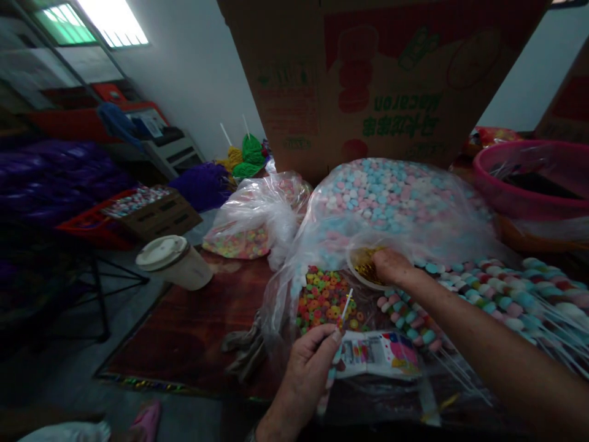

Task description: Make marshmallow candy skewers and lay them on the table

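My left hand (308,359) is closed around a candy skewer. The skewer's bare white stick (348,302) points up past my thumb, with pastel candies showing below the hand. My right hand (391,265) reaches into a small round bowl (352,261) of thin shiny gold strips (365,264); its fingertips are hidden among them. Left of that bowl lie loose orange, yellow, green and red ring candies (322,301). A printed plastic wrapper (380,355) lies beside my left hand. Finished-looking pastel skewers (411,322) rest under my right forearm.
A large clear bag of pastel candies (391,190) bulges behind the bowl. Further left are a smaller candy bag (243,227), a lidded cup (177,261) and a grey glove (246,350). A cardboard box (368,80) stands behind; a pink basin (529,196) is at right.
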A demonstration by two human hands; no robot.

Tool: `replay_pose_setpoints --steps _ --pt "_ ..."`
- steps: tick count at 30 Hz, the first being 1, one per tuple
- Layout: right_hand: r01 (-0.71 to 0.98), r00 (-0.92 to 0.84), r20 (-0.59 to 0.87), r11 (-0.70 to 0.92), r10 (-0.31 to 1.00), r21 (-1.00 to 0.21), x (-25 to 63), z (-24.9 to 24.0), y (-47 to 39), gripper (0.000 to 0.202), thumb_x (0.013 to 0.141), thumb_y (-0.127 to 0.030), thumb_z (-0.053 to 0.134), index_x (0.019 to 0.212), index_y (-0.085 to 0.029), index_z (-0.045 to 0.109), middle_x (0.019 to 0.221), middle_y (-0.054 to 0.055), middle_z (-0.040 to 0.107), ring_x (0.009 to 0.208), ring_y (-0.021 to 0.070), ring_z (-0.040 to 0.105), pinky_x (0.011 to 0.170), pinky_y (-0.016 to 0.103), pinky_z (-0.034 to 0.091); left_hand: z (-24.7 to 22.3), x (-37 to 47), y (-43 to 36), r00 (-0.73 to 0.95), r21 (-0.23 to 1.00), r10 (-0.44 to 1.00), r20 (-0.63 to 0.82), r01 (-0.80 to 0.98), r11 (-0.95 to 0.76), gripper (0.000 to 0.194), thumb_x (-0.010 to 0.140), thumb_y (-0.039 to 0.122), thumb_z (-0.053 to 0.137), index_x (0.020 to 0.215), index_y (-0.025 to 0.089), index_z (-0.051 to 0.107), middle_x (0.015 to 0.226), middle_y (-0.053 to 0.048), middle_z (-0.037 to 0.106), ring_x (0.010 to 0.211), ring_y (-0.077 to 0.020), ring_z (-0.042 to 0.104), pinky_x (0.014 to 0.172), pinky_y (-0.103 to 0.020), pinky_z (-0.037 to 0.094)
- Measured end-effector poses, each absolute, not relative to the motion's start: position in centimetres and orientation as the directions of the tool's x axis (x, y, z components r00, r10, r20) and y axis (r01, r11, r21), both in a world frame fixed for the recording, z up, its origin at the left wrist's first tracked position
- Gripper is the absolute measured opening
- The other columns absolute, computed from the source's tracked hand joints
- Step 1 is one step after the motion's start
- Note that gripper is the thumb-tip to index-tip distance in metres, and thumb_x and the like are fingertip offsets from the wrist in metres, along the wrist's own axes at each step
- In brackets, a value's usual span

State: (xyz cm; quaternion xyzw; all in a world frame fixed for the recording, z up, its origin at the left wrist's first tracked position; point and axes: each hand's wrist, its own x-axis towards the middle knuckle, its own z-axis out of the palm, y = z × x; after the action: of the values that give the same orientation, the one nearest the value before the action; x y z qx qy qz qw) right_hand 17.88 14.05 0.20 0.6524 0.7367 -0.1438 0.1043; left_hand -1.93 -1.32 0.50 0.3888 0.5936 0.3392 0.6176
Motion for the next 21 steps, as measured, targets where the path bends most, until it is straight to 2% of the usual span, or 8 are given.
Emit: replay_pose_setpoints --steps 4,8,10,12,14,17,19,21 --pt "0.996 -0.094 -0.396 0.087 0.914 -0.035 18.9 0.6 14.1 0.026 0.089 -0.031 0.054 0.111 -0.016 0.056 0.113 0.007 0.057 0.096 0.0199 0.058 0.082 0.04 0.049 -0.1 -2.1 -0.9 0.109 0.85 0.845 -0.524 0.001 0.527 0.035 0.071 0.051 0.058 0.083 0.018 0.057 0.057 0.003 0.054 0.038 -0.006 0.041 0.03 -0.012 0.024" --pt "0.993 -0.112 -0.402 0.09 0.909 -0.073 19.6 1.8 13.9 0.025 0.089 -0.032 0.054 0.108 -0.016 0.057 0.109 0.006 0.059 0.093 0.0191 0.059 0.08 0.039 0.05 -0.2 -1.9 -1.0 0.128 0.848 0.848 -0.514 -0.074 0.525 0.033 0.071 0.05 0.059 0.079 0.019 0.054 0.058 0.004 0.054 0.037 -0.0041 0.037 0.029 -0.011 0.022" --pt "0.989 -0.126 -0.38 0.088 0.916 -0.116 20.1 2.6 13.7 0.023 0.089 -0.032 0.054 0.105 -0.015 0.058 0.106 0.006 0.06 0.09 0.018 0.059 0.078 0.038 0.05 -0.1 -1.9 -1.1 0.119 0.843 0.847 -0.518 -0.097 0.529 0.032 0.071 0.049 0.059 0.08 0.019 0.053 0.059 0.004 0.055 0.04 -0.0055 0.041 0.029 -0.01 0.02" --pt "0.978 -0.151 -0.34 0.09 0.928 -0.187 20.7 3.5 13.1 0.016 0.088 -0.027 0.056 0.096 -0.014 0.06 0.097 0.004 0.061 0.084 0.0163 0.059 0.074 0.035 0.05 -0.1 -1.8 -1.3 0.114 0.851 0.862 -0.495 -0.137 0.507 0.032 0.07 0.049 0.061 0.079 0.019 0.053 0.061 0.003 0.055 0.047 -0.0077 0.047 0.03 -0.01 0.022" --pt "0.955 -0.174 -0.279 0.093 0.944 -0.282 21.4 4.4 12.1 0.005 0.084 -0.016 0.055 0.084 -0.014 0.06 0.084 0.002 0.061 0.077 0.0146 0.058 0.068 0.028 0.048 -0.1 -1.7 -1.3 0.12 0.856 0.869 -0.48 -0.155 0.494 0.032 0.07 0.049 0.061 0.078 0.019 0.052 0.062 0.003 0.056 0.047 -0.0079 0.048 0.03 -0.01 0.023" --pt "0.895 -0.181 -0.206 0.074 0.962 -0.441 21.8 5.1 9.3 0.012 0.075 -0.006 0.048 0.077 -0.015 0.056 0.067 -0.002 0.057 0.062 0.0114 0.054 0.054 0.021 0.041 0.0 -1.2 -1.2 0.137 0.86 0.868 -0.478 -0.132 0.494 0.034 0.071 0.051 0.059 0.079 0.019 0.053 0.058 0.004 0.054 0.037 -0.0053 0.04 0.028 -0.011 0.022" --pt "0.844 -0.184 -0.207 0.046 0.961 -0.535 21.3 4.8 6.6 0.014 0.076 -0.01 0.042 0.082 -0.016 0.053 0.063 -0.004 0.056 0.05 0.009 0.05 0.045 0.019 0.037 0.1 -0.7 -1.0 0.146 0.87 0.878 -0.455 -0.135 0.474 0.034 0.071 0.051 0.059 0.079 0.019 0.053 0.056 0.005 0.052 0.033 -0.0037 0.035 0.027 -0.012 0.022" --pt "0.696 -0.199 -0.227 -0.026 0.953 -0.717 20.1 3.9 3.7 0.013 0.08 -0.021 0.04 0.085 -0.017 0.051 0.06 -0.005 0.054 0.04 0.0077 0.044 0.038 0.019 0.033 0.3 0.0 -0.8 0.16 0.877 0.889 -0.43 -0.159 0.453 0.033 0.071 0.05 0.059 0.08 0.018 0.055 0.056 0.006 0.05 0.032 -0.0029 0.033 0.028 -0.012 0.023"
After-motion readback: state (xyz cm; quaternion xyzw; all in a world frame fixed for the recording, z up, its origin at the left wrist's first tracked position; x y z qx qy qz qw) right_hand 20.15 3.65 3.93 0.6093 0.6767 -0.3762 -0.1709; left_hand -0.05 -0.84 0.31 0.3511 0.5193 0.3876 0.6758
